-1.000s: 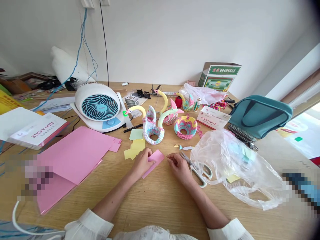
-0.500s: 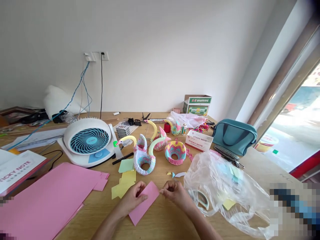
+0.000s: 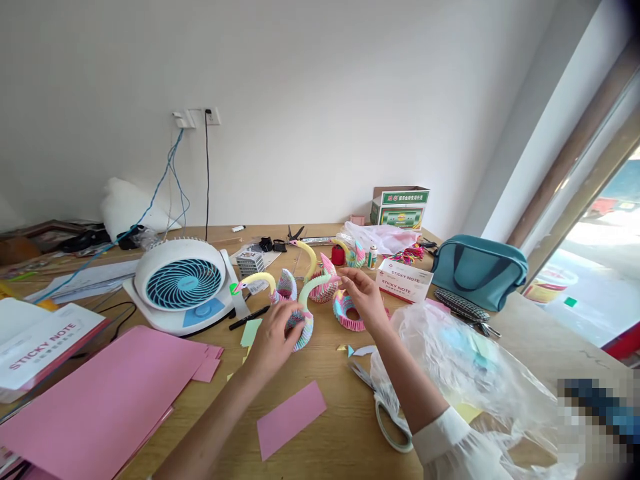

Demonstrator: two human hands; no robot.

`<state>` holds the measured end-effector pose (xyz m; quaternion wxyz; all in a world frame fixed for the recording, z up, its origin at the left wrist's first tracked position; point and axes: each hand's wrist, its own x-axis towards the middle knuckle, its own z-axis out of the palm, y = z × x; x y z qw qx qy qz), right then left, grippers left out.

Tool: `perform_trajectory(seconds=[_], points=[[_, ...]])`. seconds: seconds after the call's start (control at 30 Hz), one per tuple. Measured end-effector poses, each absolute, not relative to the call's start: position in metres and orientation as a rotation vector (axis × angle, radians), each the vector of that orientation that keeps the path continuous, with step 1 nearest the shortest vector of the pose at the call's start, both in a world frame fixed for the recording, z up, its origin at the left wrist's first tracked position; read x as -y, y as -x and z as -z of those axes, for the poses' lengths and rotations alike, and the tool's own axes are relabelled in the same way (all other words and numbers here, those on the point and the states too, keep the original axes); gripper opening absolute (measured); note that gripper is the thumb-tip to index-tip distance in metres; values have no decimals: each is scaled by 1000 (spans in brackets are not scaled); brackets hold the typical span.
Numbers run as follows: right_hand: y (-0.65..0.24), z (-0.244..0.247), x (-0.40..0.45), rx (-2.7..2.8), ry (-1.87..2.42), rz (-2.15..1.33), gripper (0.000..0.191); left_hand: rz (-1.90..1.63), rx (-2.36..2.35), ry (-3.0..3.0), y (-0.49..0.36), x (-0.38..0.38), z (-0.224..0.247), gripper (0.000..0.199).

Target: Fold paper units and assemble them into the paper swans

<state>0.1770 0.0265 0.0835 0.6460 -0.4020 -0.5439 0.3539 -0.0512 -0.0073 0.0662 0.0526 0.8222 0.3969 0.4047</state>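
Note:
Low in the middle of the view, a pink paper rectangle [image 3: 291,419] lies on the wooden table. My left hand [image 3: 280,328] is at the body of the swan with the pale green neck [image 3: 312,288], its fingers curled over the swan's left rim. My right hand [image 3: 361,293] hovers by that swan's head, thumb and fingertips close together; whether they touch the head is unclear. Behind my right hand sits a round folded-paper bowl [image 3: 345,315], partly hidden. Scissors [image 3: 381,405] lie to the right of the pink rectangle.
Pink sheets [image 3: 110,400] and a fan [image 3: 183,283] are at the left. More paper swans stand behind. A crumpled plastic bag [image 3: 450,360], a sticky note box [image 3: 404,281] and a teal bag [image 3: 477,272] occupy the right side.
Both hands have let go of the pink rectangle, which now lies flat, and have moved forward to the swan. The scissors now show more fully beside the plastic bag.

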Motion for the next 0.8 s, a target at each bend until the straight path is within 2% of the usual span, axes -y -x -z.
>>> perform_trajectory(seconds=[0.1, 0.2, 0.37, 0.63, 0.8], points=[[-172, -78, -32, 1224, 880, -817, 36, -1323, -1181, -2637, 30, -21, -99, 29], [-170, -75, -36, 1221, 875, -808, 36, -1225, -1129, -2816, 8, -40, -112, 38], [-172, -74, -35, 1193, 882, -791, 37, -1090, -1217, -2951, -13, -50, -110, 22], [-179, -64, -36, 1208, 962, -732, 36, -978, -1282, -3066, -20, -50, -106, 31], [-178, -60, -36, 1186, 991, -718, 35, -968, -1219, -3091, -20, -52, -103, 26]])
